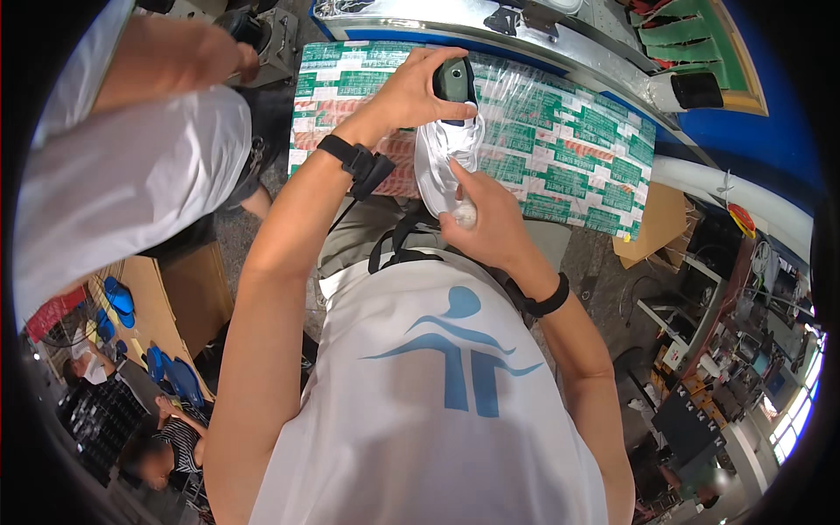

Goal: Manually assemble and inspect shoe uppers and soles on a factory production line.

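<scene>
One white lace-up sneaker [435, 163], upper centre of frame, apparently on a dark green last [453, 85]; we judge it light, firm, smooth. Our left hand [415, 94] clasps the heel end, right hand [492, 219] the forefoot: sound holds.

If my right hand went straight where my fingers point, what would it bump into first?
The white shoe: your right hand looks to be touching it, so it would probably push right into that, though exact depth is hard to tell.
</scene>
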Demonstrator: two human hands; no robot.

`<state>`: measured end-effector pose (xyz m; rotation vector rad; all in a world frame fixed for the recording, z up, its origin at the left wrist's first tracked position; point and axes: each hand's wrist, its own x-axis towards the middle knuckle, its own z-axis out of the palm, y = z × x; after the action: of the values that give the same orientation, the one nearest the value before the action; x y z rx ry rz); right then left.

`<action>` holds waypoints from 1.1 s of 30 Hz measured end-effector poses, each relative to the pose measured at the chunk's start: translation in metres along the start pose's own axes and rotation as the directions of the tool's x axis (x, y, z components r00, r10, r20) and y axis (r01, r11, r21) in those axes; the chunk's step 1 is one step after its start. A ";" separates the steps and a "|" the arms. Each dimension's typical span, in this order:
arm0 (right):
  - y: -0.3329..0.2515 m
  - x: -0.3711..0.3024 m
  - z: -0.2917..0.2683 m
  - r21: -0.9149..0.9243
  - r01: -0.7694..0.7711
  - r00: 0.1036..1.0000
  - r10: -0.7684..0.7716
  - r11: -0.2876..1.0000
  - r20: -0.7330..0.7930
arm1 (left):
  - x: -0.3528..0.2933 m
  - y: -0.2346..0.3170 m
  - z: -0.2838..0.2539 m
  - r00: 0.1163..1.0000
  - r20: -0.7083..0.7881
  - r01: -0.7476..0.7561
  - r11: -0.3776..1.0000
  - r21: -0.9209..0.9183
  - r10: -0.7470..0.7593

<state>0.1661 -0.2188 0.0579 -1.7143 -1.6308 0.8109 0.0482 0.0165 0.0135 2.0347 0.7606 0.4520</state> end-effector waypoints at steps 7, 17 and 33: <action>-0.012 -0.018 0.002 -0.095 0.043 0.997 -0.037 0.995 0.067 | -0.007 -0.002 -0.002 0.997 0.078 0.025 0.999 -0.047 -0.021; 0.010 0.001 -0.012 -0.272 0.100 0.985 -0.133 0.957 -0.108 | -0.002 0.005 -0.007 0.994 0.099 0.054 0.994 -0.097 -0.045; 0.018 -0.016 -0.003 -0.294 0.121 0.980 -0.161 0.948 -0.117 | 0.005 -0.005 -0.007 0.995 0.101 0.013 0.995 -0.102 -0.003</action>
<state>0.1788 -0.2352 0.0454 -1.7768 -1.8176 0.3903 0.0462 0.0259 0.0131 1.9423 0.6705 0.3731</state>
